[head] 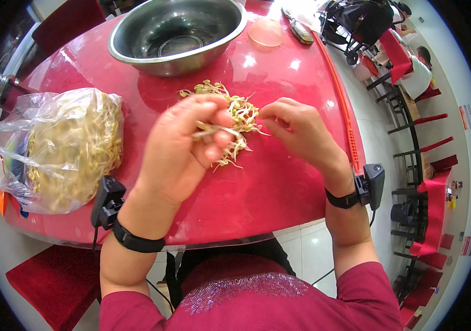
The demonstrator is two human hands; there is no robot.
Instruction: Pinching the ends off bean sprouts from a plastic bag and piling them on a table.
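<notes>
A loose pile of bean sprouts (243, 113) lies on the red-covered table (235, 202). My left hand (190, 136), palm turned up and fingers curled, holds a few sprouts (208, 131) above the pile's left side. At the pile's right edge is my right hand (297, 124), thumb and forefinger close together; whether anything is pinched between them cannot be told. A clear plastic bag full of bean sprouts (74, 145) stands to the left. Beyond the pile sits a large stainless steel basin (177, 62), with no sprouts visible inside.
An orange plastic bowl (265, 32) lies right of the basin, near a dark elongated object (301, 33). A long red plastic strip (343, 103) runs along the table's right side. A jar (6, 89) is at the far left. Other people sit at tables at the right.
</notes>
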